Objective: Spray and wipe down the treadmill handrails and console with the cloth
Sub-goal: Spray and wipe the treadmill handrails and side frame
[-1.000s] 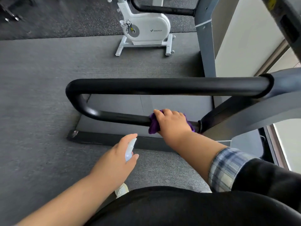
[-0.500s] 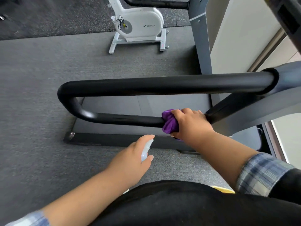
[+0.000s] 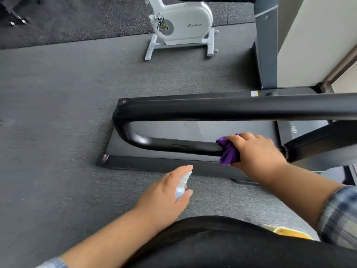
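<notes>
A black treadmill handrail [image 3: 173,147] loops from the upper bar round to a lower bar in the middle of the head view. My right hand [image 3: 255,149] grips a purple cloth [image 3: 229,150] wrapped round the lower bar, close to its right end where it meets the frame. My left hand [image 3: 166,194] holds a small pale spray bottle [image 3: 181,185] below the rail, nozzle pointing up toward it, apart from the bar. The console is out of view.
The treadmill deck [image 3: 193,130] lies on grey floor under the rail. A white exercise bike [image 3: 183,28] stands at the back. A grey upright post [image 3: 267,51] and a wall are at the right. Something yellow [image 3: 289,232] shows near my lap.
My right hand slid the cloth rightward along the lower bar toward the frame end. My left hand with the bottle shifted right too, as the view swung.
</notes>
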{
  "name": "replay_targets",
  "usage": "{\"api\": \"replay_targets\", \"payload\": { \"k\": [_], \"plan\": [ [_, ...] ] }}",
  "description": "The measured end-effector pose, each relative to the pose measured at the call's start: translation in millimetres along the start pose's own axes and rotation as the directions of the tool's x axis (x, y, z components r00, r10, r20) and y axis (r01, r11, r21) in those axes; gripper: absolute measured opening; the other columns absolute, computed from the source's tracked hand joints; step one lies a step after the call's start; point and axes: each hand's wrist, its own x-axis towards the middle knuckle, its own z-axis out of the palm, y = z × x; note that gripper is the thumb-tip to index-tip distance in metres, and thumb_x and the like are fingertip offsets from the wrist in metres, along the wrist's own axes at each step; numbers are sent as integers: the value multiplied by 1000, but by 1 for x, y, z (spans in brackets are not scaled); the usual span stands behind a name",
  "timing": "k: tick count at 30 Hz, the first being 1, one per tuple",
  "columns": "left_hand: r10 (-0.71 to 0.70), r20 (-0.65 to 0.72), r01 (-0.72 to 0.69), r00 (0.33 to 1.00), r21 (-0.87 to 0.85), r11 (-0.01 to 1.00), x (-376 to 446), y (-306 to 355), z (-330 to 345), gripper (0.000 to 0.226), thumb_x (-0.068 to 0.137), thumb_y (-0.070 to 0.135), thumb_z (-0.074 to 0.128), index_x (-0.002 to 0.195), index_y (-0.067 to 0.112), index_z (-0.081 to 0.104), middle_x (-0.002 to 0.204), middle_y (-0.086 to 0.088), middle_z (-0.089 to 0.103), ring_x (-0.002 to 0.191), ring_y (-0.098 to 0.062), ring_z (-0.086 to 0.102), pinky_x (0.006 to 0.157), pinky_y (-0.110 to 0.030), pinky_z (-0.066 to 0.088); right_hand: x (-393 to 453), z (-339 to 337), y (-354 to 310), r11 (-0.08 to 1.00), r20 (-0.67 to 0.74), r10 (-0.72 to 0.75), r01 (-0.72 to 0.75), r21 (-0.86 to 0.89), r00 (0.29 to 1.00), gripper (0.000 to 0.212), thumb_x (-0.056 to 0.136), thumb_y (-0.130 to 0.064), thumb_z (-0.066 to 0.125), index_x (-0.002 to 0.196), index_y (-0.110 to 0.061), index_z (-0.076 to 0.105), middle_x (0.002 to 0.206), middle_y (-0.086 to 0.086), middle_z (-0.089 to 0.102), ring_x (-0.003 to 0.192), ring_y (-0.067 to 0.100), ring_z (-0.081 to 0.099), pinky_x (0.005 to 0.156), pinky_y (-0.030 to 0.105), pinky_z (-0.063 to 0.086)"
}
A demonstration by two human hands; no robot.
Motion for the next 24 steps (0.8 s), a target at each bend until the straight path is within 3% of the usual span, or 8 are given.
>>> {"api": "replay_targets", "payload": {
  "k": [5, 11, 14, 16, 18, 21, 22, 24],
  "plan": [
    [107, -40, -107, 993, -9, 994, 4, -18, -8, 59, 82, 60, 46, 134, 63, 17, 121, 23, 60, 105, -2, 56, 85, -20, 42, 35, 0, -77, 991, -36, -116, 118, 57, 993, 79, 77, -66, 68, 143, -32, 41, 131, -1, 59, 113, 28, 60, 92, 41, 47],
    [217, -119, -222, 969, -27, 975, -2, -53, -40, 62, 85, 51, 53, 138, 51, 21, 110, 6, 69, 95, -10, 58, 80, -21, 46, 67, 4, -152, 982, -105, -168, 175, 69, 980, 80, 81, -64, 66, 146, -30, 36, 132, 0, 57, 112, 29, 59, 93, 41, 46],
    [280, -109, -287, 954, -53, 956, -1, -72, -57, 63, 87, 49, 52, 140, 54, 18, 109, 2, 67, 92, -18, 65, 80, -36, 55, 82, 1, -186, 965, -133, -186, 207, 163, 973, 77, 80, -59, 68, 146, -31, 39, 132, -2, 58, 115, 27, 58, 95, 41, 46],
    [329, -110, -335, 938, -46, 941, 3, -83, -70, 63, 87, 47, 53, 141, 52, 19, 108, 2, 66, 91, -22, 67, 78, -40, 56, 85, -3, -194, 867, -218, -153, 237, 439, 964, 58, 78, -51, 71, 131, -35, 53, 119, -10, 64, 107, 17, 60, 90, 37, 49],
    [377, -110, -383, 920, -42, 923, 6, -95, -85, 63, 88, 44, 55, 142, 48, 23, 106, 2, 66, 88, -18, 67, 74, -37, 57, 82, -6, -197, 663, -288, -74, 263, 701, 955, 33, 80, -44, 74, 108, -40, 58, 100, -18, 65, 93, 6, 61, 82, 30, 50],
    [471, -86, -476, 878, -53, 878, 13, -112, -103, 63, 89, 39, 58, 143, 42, 26, 107, 0, 66, 87, -17, 68, 73, -36, 57, 78, -11, -219, 409, -294, -8, 271, 871, 956, 34, 80, -39, 80, 106, -44, 57, 98, -17, 67, 93, 5, 65, 81, 24, 52],
    [497, -83, -502, 864, -54, 863, 15, -117, -108, 64, 89, 37, 59, 144, 41, 26, 106, -1, 66, 86, -17, 68, 72, -36, 57, 79, -12, -230, 374, -293, -3, 273, 886, 956, 36, 80, -36, 80, 109, -41, 59, 99, -13, 68, 93, 7, 66, 82, 28, 55],
    [541, -79, -546, 837, -52, 836, 18, -127, -117, 64, 88, 36, 60, 143, 38, 27, 105, -2, 67, 83, -18, 68, 69, -36, 58, 86, -9, -245, 470, -290, 11, 251, 846, 957, 41, 78, -41, 79, 114, -35, 60, 100, -10, 66, 96, 10, 65, 83, 32, 54]
  ]
}}
